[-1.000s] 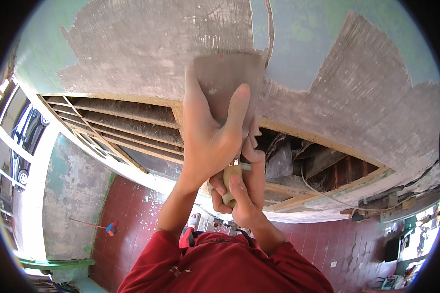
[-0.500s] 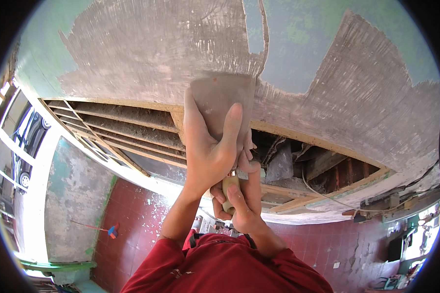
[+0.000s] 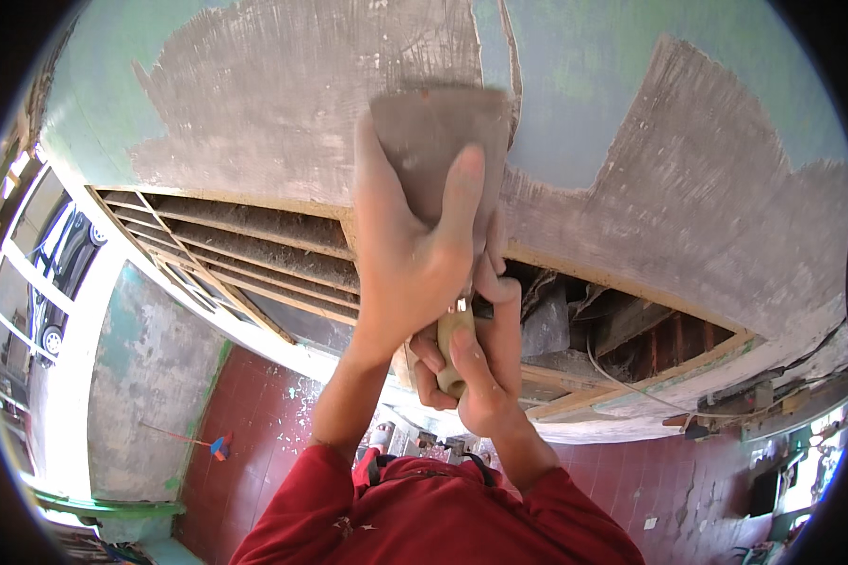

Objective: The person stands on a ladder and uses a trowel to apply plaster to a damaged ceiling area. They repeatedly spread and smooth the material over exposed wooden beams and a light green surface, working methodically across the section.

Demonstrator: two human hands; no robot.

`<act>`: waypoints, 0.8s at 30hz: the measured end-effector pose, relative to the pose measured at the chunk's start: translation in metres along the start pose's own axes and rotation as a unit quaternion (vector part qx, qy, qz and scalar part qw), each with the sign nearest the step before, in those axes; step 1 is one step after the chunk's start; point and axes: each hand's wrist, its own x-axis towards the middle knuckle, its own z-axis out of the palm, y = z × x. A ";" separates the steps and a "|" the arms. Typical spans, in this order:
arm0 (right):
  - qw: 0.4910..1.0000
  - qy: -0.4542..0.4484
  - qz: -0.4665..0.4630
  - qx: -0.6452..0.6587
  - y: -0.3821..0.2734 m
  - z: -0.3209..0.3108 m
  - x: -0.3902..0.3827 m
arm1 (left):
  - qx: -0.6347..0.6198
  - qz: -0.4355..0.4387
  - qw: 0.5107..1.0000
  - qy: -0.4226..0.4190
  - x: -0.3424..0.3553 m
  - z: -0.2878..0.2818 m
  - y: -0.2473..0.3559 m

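I have both hands clamped on one scraper (image 3: 432,141), which points to twelve o'clock at the middle of my view. My right hand (image 3: 492,381) wraps the pale handle (image 3: 451,384), thumb laid along it, while my left hand (image 3: 400,259) pinches the wide grey blade, thumb flat on the near face; most of the left fingers behind it are hidden. I judge the tool light enough for one hand, its blade stiff and perhaps slippery with dust, its front corners best kept clear of skin; the handle is the sure hold, the left hand adding pressure and steering. The far edge blurs, so I cannot tell whether it touches the surface. That surface has blue-green paint (image 3: 561,113) toward one o'clock, a bare grey-brown patch (image 3: 273,108) at eleven and a rough bare patch (image 3: 707,165) at two, and it looks hard and scratchy. A slatted opening (image 3: 254,237) lies between nine and ten, and a wood-framed hole (image 3: 622,330) between three and four, with a thin cable (image 3: 636,384) hanging by it. Below, red floor tiles (image 3: 240,410) show at eight, flecked with pale bits, and a parked car (image 3: 66,254) stands outside at nine.
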 end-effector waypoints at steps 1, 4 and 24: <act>1.000 -0.002 0.003 0.003 -0.002 0.001 0.001 | 0.044 0.078 0.996 -0.004 0.011 -0.003 -0.009; 1.000 0.001 0.001 0.007 0.000 0.001 -0.003 | 0.010 0.015 1.000 0.000 0.001 0.001 0.000; 0.995 -0.012 -0.054 -0.083 0.016 -0.001 -0.022 | -0.069 -0.105 0.991 -0.039 0.003 -0.002 0.014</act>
